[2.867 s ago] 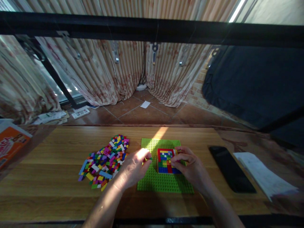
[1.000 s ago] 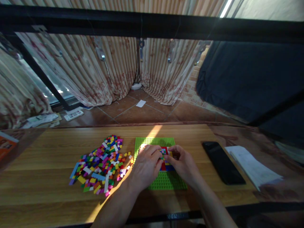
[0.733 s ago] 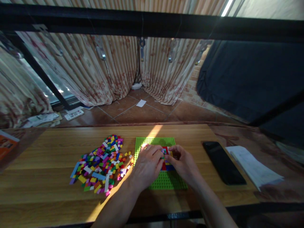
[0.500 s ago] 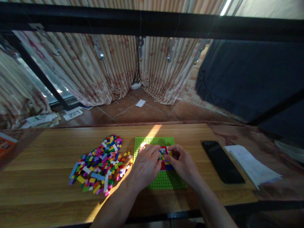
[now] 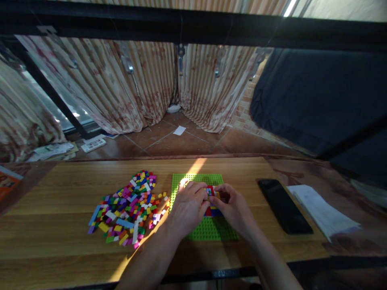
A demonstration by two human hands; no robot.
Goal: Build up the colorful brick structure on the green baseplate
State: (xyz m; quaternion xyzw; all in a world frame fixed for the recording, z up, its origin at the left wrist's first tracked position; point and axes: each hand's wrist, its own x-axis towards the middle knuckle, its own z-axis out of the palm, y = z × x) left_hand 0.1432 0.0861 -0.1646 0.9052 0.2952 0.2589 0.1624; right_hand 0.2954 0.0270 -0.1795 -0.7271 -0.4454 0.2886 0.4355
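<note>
A green studded baseplate [image 5: 208,231] lies on the wooden table, partly under both hands. On its middle sits a low build of toy bricks [image 5: 208,211] in red, blue, yellow and white. My left hand [image 5: 190,203] covers the build's left side, its fingers curled and their tips against the bricks. From the right, my right hand [image 5: 234,205] closes thumb and fingers around the build's right edge. Any single small brick between the fingertips is too small or hidden to make out. Left of the plate, loose toy bricks [image 5: 130,209] of many colours are spread in a heap.
A black phone [image 5: 284,205] lies right of the baseplate, with white papers [image 5: 323,209] beyond it. The wooden table [image 5: 69,193] ends at a dark front edge. Curtains [image 5: 145,88] hang past a dark horizontal bar [image 5: 193,30]. Papers [image 5: 54,151] lie on the floor.
My left hand's fingers have shifted slightly over the build, toward the right. The right hand stays nearly in place at the build's right edge. The camera view has moved a little.
</note>
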